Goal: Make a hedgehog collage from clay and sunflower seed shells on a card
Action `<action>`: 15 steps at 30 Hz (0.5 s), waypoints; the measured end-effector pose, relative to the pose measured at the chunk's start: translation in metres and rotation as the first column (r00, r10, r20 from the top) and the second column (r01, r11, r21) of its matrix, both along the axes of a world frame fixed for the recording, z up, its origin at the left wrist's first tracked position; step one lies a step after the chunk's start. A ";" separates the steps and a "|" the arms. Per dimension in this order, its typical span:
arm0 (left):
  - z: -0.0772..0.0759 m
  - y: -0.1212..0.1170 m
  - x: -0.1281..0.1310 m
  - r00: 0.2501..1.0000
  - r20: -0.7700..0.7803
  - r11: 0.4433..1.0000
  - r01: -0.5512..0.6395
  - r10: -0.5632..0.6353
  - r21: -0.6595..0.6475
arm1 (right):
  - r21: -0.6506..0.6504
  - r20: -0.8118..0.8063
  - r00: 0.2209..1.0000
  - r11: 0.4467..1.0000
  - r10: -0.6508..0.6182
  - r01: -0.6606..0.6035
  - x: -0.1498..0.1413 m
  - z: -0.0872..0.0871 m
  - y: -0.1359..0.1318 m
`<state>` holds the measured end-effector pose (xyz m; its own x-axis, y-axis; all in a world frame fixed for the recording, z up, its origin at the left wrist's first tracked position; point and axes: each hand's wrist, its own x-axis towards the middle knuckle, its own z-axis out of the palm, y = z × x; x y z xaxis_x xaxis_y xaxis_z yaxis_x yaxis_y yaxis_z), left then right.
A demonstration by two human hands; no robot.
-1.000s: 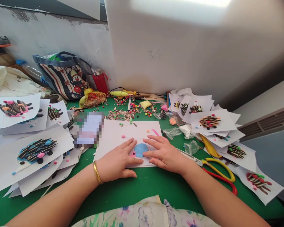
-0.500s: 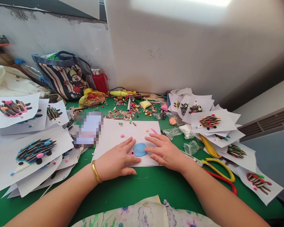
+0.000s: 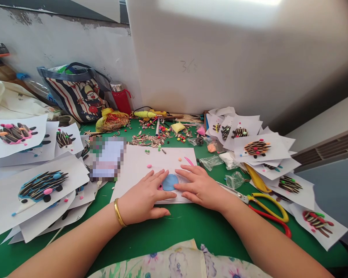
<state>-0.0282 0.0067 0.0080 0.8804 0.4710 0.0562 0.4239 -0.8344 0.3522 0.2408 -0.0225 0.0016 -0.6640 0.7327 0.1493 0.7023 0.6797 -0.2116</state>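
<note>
A white sheet of paper lies on the green tabletop in front of me, bearing a flattened blue clay patch on a partly covered drawing. My left hand, with a gold bangle at the wrist, spreads its fingers over the patch's left side and the paper. From the right, my right hand reaches in with fingers apart, its tips at the patch's right edge. A bit of pink clay shows beside my left fingers. On the paper's upper part sit a pink ball, an orange ball and a pink strip.
Stacked seed-and-clay hedgehog pictures flank me, left and right. Red-and-yellow-handled scissors lie right of my right hand. Loose sunflower seeds spread behind the paper. A blurred-out phone, striped bag and red flask stand left.
My left hand has shifted slightly right and covers more of the pink clay beside the blue patch. My right hand has moved a little left. Both hands keep their fingers spread.
</note>
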 end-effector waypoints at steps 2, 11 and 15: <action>-0.002 -0.001 0.001 1.000 -0.013 1.000 0.006 -0.006 0.003 | 0.016 0.004 1.000 1.000 0.000 0.000 0.000 0.000 0.001; -0.005 0.000 0.000 0.999 -0.034 1.000 0.012 -0.012 -0.008 | 0.012 -0.029 1.000 1.000 -0.005 0.005 0.004 0.003 0.002; -0.005 -0.001 0.000 1.000 -0.024 1.000 0.007 -0.007 -0.007 | -0.003 -0.003 1.000 1.000 -0.008 0.008 0.001 0.001 0.002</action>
<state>-0.0282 0.0057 0.0034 0.8847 0.4651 0.0319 0.4266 -0.8351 0.3474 0.2417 -0.0207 0.0024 -0.6574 0.7386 0.1492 0.7075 0.6732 -0.2152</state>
